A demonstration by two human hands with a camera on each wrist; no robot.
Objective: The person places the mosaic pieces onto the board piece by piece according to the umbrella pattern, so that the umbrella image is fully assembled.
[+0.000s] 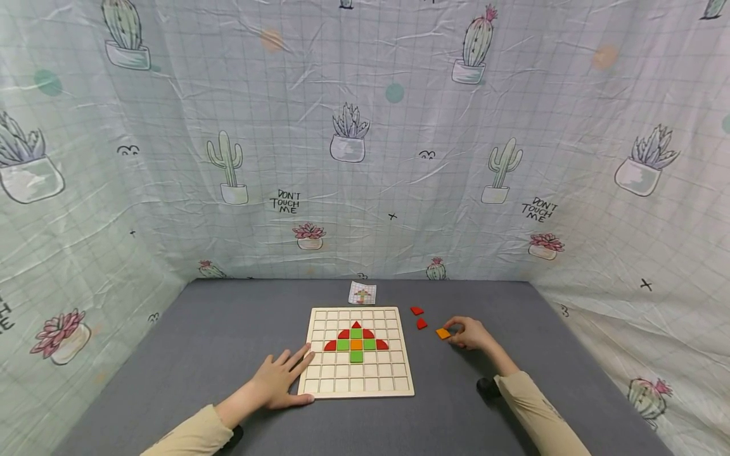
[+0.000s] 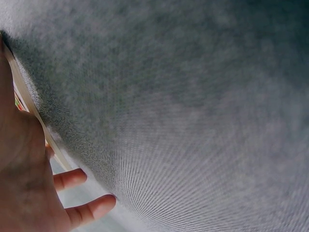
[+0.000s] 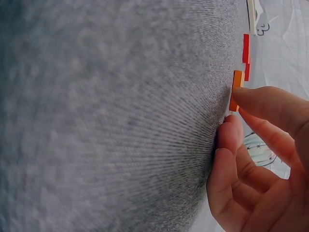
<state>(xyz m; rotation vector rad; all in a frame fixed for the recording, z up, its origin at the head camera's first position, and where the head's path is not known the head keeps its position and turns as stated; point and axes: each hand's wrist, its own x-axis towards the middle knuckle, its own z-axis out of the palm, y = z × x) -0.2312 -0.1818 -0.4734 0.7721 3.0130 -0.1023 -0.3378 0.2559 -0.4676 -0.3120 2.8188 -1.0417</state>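
Observation:
My left hand (image 1: 278, 381) lies with spread, straight fingers at the left edge of a wooden grid board (image 1: 383, 384). In the left wrist view its fingers (image 2: 91, 212) extend beside the board's edge. Green, red and orange tiles form a pattern on the board, with an orange square (image 1: 356, 344) in the middle. To the right of the board, my right hand (image 1: 471, 335) pinches a loose orange square tile (image 1: 442, 334) at table level. The right wrist view shows the thumb against this tile (image 3: 237, 79), its other fingers curled near the table.
Two loose red tiles (image 1: 422, 323) lie between the board and my right hand. Behind the board is a small pattern card (image 1: 362, 293). A grey cloth covers the table (image 1: 245, 316), and a cactus-print curtain (image 1: 388, 171) hangs around its back and sides.

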